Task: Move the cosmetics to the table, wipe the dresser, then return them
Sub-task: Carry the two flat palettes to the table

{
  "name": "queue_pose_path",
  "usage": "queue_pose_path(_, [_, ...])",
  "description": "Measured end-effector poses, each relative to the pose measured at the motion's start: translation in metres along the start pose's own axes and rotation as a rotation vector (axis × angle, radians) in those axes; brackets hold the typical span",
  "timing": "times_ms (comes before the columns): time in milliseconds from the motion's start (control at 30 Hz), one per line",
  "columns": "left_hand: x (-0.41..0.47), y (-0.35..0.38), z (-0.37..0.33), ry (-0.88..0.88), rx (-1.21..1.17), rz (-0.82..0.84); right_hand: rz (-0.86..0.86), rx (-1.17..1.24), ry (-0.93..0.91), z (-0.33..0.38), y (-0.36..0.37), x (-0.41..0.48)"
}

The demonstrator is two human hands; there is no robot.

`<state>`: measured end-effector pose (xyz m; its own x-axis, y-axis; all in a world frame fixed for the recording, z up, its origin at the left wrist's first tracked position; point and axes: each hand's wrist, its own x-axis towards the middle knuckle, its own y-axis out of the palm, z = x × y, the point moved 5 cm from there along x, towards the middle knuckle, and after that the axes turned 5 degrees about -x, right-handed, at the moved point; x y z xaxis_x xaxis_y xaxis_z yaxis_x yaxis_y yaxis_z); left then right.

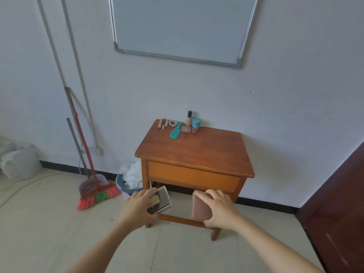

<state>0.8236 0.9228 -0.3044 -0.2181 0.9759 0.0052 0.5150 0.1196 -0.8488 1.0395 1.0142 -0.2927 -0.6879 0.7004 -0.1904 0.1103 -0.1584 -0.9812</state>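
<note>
Two hands are up in front of the table, each carrying one item. Far left: broom (94, 194) leaning on the wall, bin (126, 187) stuffed with white paper just beside the table's left leg. Left hand (137, 205): fingers clamped on a dark case (161, 200), with a small tan piece pinned against it. Table (197, 154): cosmetics in a row along the back edge by the wall: sticks (162, 124), comb (175, 131), bottle (189, 119) upright, jar (196, 123) just right of it. Right hand (220, 209): fingers over the top of a pink case (200, 208), thumb under its bottom edge, clamped. Both cases are in the air, not touching the table. Door (338, 213) at far right.
</note>
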Motion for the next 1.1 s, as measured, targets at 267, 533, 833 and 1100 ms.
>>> queue_pose_path(267, [0.159, 0.016, -0.068, 0.080, 0.038, -0.002, -0.034, 0.015, 0.074, -0.129, -0.039, 0.086])
queue_pose_path(533, [0.258, 0.065, -0.077, 0.063, 0.038, 0.137, 0.071, 0.029, 0.104, -0.196, -0.014, 0.148])
queue_pose_path(833, [0.405, 0.086, -0.086, 0.087, 0.033, 0.258, 0.072, 0.026, 0.218, -0.279, -0.040, 0.243])
queue_pose_path(1100, [0.513, 0.098, -0.096, 0.226, 0.108, 0.335, 0.091, 0.027, 0.320, -0.333, -0.053, 0.323])
